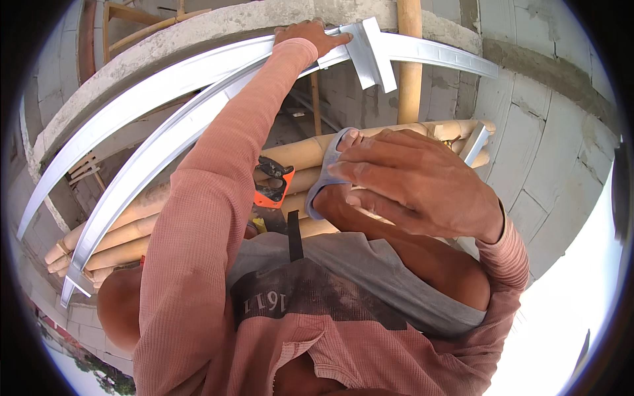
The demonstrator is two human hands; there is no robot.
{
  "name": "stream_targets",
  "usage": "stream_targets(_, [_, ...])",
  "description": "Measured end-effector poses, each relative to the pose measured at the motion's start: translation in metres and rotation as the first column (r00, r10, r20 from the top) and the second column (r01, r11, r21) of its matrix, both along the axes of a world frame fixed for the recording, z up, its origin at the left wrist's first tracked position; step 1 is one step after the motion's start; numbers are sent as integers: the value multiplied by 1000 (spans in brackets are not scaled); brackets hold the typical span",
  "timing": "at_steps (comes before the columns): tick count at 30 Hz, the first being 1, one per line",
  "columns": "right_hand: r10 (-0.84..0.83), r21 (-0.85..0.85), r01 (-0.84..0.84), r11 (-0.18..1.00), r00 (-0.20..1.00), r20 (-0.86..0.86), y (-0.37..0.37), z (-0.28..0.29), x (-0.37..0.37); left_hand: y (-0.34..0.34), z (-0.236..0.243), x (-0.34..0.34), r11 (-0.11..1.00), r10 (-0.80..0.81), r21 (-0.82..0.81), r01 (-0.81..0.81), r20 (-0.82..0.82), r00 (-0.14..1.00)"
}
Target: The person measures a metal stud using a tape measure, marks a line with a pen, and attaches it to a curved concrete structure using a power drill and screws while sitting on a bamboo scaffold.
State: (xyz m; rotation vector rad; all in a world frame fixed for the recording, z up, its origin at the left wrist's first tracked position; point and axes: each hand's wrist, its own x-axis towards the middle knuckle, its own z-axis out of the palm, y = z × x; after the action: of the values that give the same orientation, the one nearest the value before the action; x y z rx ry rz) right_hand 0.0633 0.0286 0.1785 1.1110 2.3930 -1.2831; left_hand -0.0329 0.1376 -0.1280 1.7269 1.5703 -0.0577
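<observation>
Perhaps the long silvery metal channels (205,69) could slip toward the bamboo poles (304,153), we judge, if the person's left hand (310,37) lifted away. That hand lies on them, the short metal crosspiece (371,56) just right of its thumb; we cannot tell whether its fingers wrap the metal. The right hand (419,178), fingers loosely spread, seems empty.

Left hand (309,38) outstretched, right hand (422,181) palm-down
</observation>
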Motion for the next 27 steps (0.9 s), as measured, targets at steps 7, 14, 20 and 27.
stream_targets(7, [-623,379,526,761,757,200,16,-172,110,3,4,-7,997,-47,-66,47,-1,999])
stream_targets(14, [-848,72,849,523,527,-49,7,-225,94,1,15,-7,994,-66,-88,66,1,998])
stream_targets(20, [-871,6,877,480,478,-117,5,-236,106,-3,13,-9,985,-160,58,160,-9,987])
stream_targets(27, [-978,-399,912,90,5,-209,-36,-201,127,-17,17,-17,932,-313,155,328,-116,943])
